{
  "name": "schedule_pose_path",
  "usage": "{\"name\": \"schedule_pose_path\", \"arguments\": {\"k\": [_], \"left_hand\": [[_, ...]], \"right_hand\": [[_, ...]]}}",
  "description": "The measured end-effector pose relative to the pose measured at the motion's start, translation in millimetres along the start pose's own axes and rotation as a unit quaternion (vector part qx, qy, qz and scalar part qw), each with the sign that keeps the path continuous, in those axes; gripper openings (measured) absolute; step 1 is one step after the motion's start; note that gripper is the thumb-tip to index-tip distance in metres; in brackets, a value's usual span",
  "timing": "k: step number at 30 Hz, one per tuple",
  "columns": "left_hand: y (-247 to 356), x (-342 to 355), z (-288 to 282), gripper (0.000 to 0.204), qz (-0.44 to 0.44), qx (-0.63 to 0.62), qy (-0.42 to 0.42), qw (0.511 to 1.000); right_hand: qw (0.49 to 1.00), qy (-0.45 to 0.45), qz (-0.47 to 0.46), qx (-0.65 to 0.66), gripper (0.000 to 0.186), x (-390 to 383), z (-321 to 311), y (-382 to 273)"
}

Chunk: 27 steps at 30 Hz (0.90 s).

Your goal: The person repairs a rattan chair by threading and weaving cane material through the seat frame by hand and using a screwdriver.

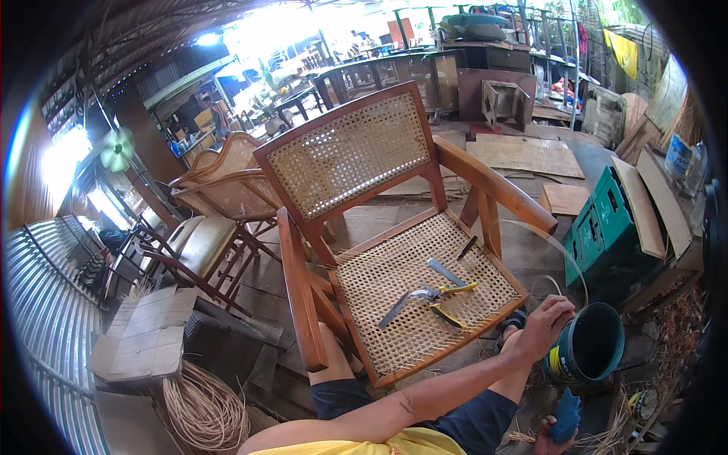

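Observation:
A wooden armchair with a woven cane back stands before me. On its cane seat lie yellow-handled pliers, a yellow-and-black handled tool, a flat metal blade and a black-handled tool. My left arm crosses to the right, and my left hand is closed by the rim of a dark green bucket. A pale cane strand loops down to its fingers. Low at the right, my right hand grips a blue, ragged-edged rag.
A coil of cane lies at the lower left beside cardboard. A green crate with boards stands at the right, and a small can sits near the bucket. Other chairs stand at the left.

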<state>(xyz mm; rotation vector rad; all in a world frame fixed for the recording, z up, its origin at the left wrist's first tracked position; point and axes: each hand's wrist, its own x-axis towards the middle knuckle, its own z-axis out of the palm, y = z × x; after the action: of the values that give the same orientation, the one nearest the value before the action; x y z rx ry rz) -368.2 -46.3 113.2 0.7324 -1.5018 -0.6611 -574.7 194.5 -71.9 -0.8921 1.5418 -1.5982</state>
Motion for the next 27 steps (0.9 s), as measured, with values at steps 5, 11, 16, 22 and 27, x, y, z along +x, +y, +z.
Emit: {"name": "schedule_pose_path", "arguments": {"k": [5,11,16,22,27], "left_hand": [[-11.4,15.9,12.3,0.011,-0.031,-0.071,0.008,0.997],[25.2,-11.9,69.7,0.010,-0.034,-0.269,-0.178,0.946],[25.1,-43.5,67.7,0.015,-0.392,-0.284,-0.342,0.805],[11.4,-16.7,71.5,0.018,-0.314,-0.187,-0.261,0.893],[-26.4,-19.6,98.6,0.018,-0.225,-0.146,-0.276,0.923]], "right_hand": [[0.792,-0.052,0.153,0.589,0.051,-10.3,33.0,-74.6],[0.743,-0.186,0.094,0.636,0.097,13.4,49.2,-36.8],[0.759,-0.155,0.003,0.633,0.100,70.0,49.1,-43.1],[0.824,-0.200,-0.021,0.530,0.096,117.4,44.9,-35.4],[0.904,-0.187,-0.063,0.379,0.086,137.4,60.0,-51.8]]}}
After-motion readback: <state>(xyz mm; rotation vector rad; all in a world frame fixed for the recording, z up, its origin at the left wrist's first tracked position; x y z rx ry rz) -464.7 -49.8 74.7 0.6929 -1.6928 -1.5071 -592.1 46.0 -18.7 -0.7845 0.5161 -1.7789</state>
